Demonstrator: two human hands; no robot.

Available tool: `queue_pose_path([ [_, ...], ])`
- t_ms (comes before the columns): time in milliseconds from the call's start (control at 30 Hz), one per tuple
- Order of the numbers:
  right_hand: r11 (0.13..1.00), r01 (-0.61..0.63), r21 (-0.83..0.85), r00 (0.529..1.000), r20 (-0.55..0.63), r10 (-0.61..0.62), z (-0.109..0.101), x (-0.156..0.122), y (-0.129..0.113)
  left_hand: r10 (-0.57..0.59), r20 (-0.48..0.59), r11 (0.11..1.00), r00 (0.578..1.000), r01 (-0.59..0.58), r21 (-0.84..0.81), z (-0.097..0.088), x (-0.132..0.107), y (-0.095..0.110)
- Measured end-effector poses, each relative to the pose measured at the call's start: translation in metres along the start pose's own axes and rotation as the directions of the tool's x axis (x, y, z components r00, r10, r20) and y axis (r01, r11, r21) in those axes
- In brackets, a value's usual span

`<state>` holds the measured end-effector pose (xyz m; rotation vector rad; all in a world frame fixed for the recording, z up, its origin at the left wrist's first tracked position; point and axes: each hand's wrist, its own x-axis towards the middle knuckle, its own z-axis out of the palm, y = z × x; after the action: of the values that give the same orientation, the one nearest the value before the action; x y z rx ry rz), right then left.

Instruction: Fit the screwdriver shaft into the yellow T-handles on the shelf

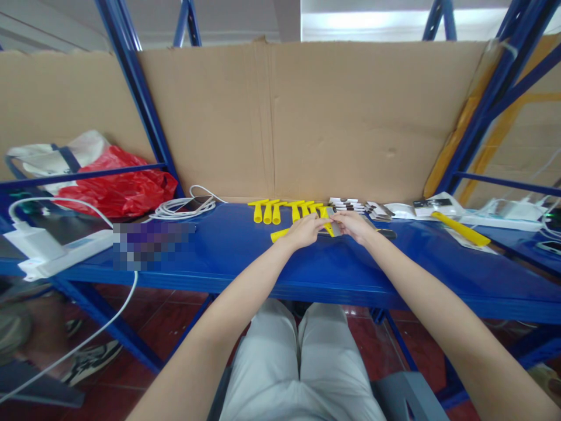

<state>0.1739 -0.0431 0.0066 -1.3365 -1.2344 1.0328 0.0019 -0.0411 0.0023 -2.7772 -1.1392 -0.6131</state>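
Observation:
Both my hands meet over the blue shelf (245,257), near its back. My left hand (304,230) is closed around a yellow plastic scraper handle (280,235) that sticks out to the left. My right hand (353,225) pinches a small grey metal blade (335,228) at the head of that same scraper. Just behind my hands, a row of several yellow scrapers (280,210) lies against the cardboard. To their right lie small stacks of blade packets (350,206).
A cardboard wall (307,117) backs the shelf. At the left are a coiled white cable (182,206), a red bag (116,187) and a white power strip (61,251). At the right lie another yellow tool (460,229) and white boxes (433,206). Another person's shoe (90,361) shows at lower left.

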Motion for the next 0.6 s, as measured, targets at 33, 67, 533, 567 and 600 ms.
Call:
queue_pose_path([
  [33, 1.0, 0.0, 0.012, 1.0, 0.002, 0.0, -0.001, 0.001, 0.0, 0.0, -0.003, 1.0, 1.0, 0.0, -0.002, 0.0, 0.0, 0.0],
  [67, 1.0, 0.001, 0.031, 1.0, 0.009, -0.002, -0.002, 0.001, 0.0, -0.006, -0.003, 1.0, 1.0, 0.006, -0.004, 0.001, 0.0, 0.001],
  [533, 0.486, 0.1, -0.868, 0.94, -0.078, -0.332, -0.041, 0.029, 0.007, -0.182, -0.045, 0.983, 0.982, 0.182, -0.005, -0.005, 0.0, -0.018],
  [567, 0.432, 0.071, -0.899, 0.95, -0.072, -0.305, -0.04, 0.03, 0.005, -0.185, -0.046, 0.983, 0.982, 0.185, -0.007, -0.004, 0.0, -0.019],
  [600, 0.388, 0.052, -0.92, 0.957, -0.065, -0.282, -0.038, 0.031, 0.002, -0.186, -0.047, 0.983, 0.981, 0.186, -0.009, -0.004, 0.0, -0.019],
])
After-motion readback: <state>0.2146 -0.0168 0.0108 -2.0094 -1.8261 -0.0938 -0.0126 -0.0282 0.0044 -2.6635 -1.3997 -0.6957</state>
